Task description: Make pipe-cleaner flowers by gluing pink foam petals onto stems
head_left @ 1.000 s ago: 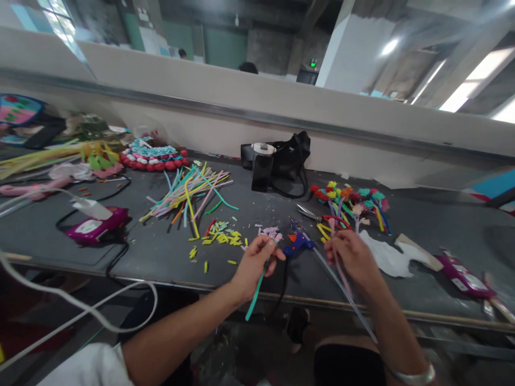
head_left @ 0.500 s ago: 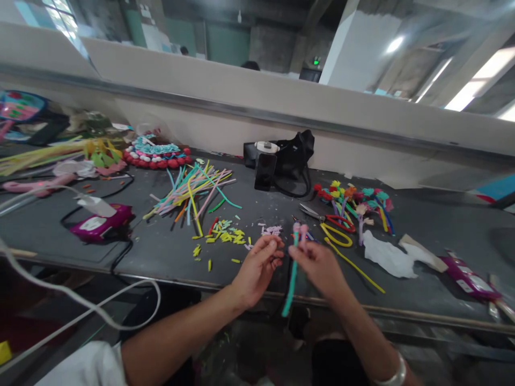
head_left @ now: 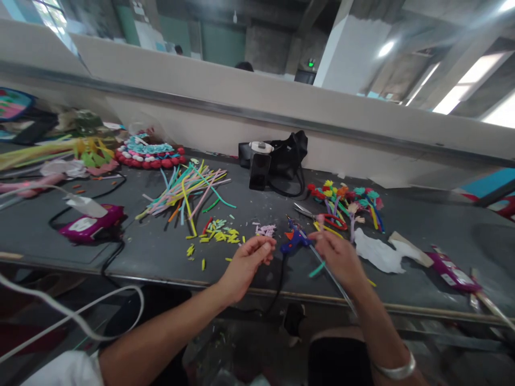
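The right hand (head_left: 338, 256) is above the table (head_left: 406, 214) near its near edge, thumb and fingers pinched around a pink-tipped stick (head_left: 321, 221). Its tip points toward the far edge, long axis nearly upright. A green stick (head_left: 317, 269) juts from below that hand, slanting down toward the near edge and left; whether it is gripped I cannot tell.

The left hand (head_left: 251, 262) hangs at the near edge, thumb close to the fingertips; I cannot tell whether anything sits between them. Just beyond it lie lilac scraps (head_left: 265, 230).

Between the hands, a blue glue gun (head_left: 296, 239) has its nozzle toward the far edge, with a clear rod (head_left: 338, 286) slanting from it past the near edge.
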